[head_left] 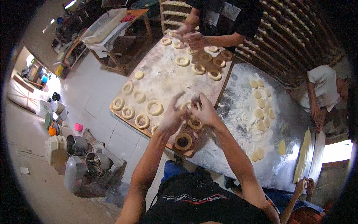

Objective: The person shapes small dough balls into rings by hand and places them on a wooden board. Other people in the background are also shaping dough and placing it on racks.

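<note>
My left hand (173, 115) and my right hand (204, 111) come together over the near part of a floured wooden board (160, 67). Between them is a pale dough ring (185, 106), with the fingers of both hands closed about it. The left hand is smeared by motion, and my fingers partly cover the ring. Just below my right hand lies another dough ring (194, 122). A ring with a dark centre (183, 141) sits at the near corner. Several more rings, such as a wide one (154, 107), lie to the left.
Across the board a person's hands (192, 36) work above more rings. At right, a floured metal table (238, 138) bears flat dough pieces (260, 114) and a long dough sheet (304, 158). Other people stand along it. Pots (97, 163) stand on the floor at left.
</note>
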`<move>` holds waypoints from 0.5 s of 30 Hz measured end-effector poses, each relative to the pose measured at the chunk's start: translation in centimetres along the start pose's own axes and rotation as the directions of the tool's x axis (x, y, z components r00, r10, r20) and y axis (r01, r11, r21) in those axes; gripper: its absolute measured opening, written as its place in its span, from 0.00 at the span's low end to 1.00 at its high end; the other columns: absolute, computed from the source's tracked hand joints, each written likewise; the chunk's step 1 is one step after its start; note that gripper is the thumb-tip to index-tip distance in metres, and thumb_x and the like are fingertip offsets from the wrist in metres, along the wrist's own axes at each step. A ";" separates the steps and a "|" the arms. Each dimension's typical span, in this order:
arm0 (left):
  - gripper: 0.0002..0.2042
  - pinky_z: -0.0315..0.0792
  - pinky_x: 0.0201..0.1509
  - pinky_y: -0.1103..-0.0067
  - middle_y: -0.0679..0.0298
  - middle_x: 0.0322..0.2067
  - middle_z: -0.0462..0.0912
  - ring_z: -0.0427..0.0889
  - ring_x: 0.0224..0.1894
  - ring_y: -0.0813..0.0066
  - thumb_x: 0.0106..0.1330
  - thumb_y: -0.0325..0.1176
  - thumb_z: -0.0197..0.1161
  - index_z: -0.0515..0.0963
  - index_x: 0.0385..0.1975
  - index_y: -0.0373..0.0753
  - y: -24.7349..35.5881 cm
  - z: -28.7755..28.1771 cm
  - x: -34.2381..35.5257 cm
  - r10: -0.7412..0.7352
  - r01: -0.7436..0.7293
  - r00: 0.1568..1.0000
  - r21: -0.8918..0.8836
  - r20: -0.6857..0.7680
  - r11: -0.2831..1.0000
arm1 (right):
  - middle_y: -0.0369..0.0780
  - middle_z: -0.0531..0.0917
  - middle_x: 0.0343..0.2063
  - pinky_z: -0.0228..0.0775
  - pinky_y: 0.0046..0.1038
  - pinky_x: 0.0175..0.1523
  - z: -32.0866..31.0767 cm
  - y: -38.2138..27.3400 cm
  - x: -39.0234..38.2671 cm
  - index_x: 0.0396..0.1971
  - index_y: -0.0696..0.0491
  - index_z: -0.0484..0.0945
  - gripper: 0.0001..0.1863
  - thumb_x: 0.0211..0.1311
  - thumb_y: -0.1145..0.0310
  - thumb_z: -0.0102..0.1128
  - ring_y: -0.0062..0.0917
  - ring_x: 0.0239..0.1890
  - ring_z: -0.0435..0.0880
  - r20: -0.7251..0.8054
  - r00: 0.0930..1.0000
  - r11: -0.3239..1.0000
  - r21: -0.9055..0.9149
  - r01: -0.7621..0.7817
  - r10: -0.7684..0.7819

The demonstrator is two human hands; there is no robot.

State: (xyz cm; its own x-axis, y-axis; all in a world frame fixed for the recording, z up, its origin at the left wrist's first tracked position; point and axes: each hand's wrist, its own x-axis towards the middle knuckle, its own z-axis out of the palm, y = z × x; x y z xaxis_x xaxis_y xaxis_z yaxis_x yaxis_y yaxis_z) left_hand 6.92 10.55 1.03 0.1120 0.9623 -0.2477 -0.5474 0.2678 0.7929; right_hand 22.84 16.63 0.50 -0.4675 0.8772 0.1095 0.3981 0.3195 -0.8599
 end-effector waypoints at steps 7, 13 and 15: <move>0.27 0.75 0.41 0.69 0.52 0.43 0.80 0.81 0.37 0.58 0.54 0.33 0.66 0.69 0.56 0.39 0.9 -5.5 6.8 0.486 -0.211 0.869 0.959 0.097 0.187 | 0.48 0.82 0.41 0.75 0.33 0.46 1.5 0.3 3.4 0.62 0.50 0.61 0.37 0.50 0.74 0.65 0.34 0.41 0.83 -0.356 0.933 0.945 -0.286 -0.158 0.048; 0.18 0.74 0.44 0.68 0.55 0.38 0.79 0.79 0.41 0.54 0.46 0.33 0.68 0.80 0.41 0.41 1.7 -5.8 9.2 0.353 -0.251 0.906 0.968 0.233 0.004 | 0.48 0.82 0.42 0.76 0.34 0.47 -1.8 -0.3 -2.5 0.63 0.49 0.61 0.35 0.55 0.73 0.64 0.36 0.43 0.84 -0.512 0.823 0.969 0.119 -0.215 0.246; 0.13 0.73 0.43 0.66 0.53 0.36 0.79 0.77 0.42 0.51 0.47 0.35 0.67 0.82 0.32 0.38 2.3 -5.3 9.3 0.333 -0.216 0.929 0.967 0.163 0.131 | 0.47 0.82 0.41 0.76 0.32 0.46 -2.0 -0.3 -5.7 0.58 0.51 0.66 0.28 0.56 0.74 0.63 0.34 0.43 0.84 -0.508 0.778 0.920 0.081 -0.385 0.370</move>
State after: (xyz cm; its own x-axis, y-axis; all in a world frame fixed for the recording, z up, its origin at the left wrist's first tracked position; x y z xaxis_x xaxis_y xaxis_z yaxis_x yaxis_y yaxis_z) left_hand 2.33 19.86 -2.44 0.0565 0.9906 0.1246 0.7065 -0.1279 0.6961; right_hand 27.01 12.23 1.13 0.1847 0.9826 0.0203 0.4821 -0.0725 -0.8731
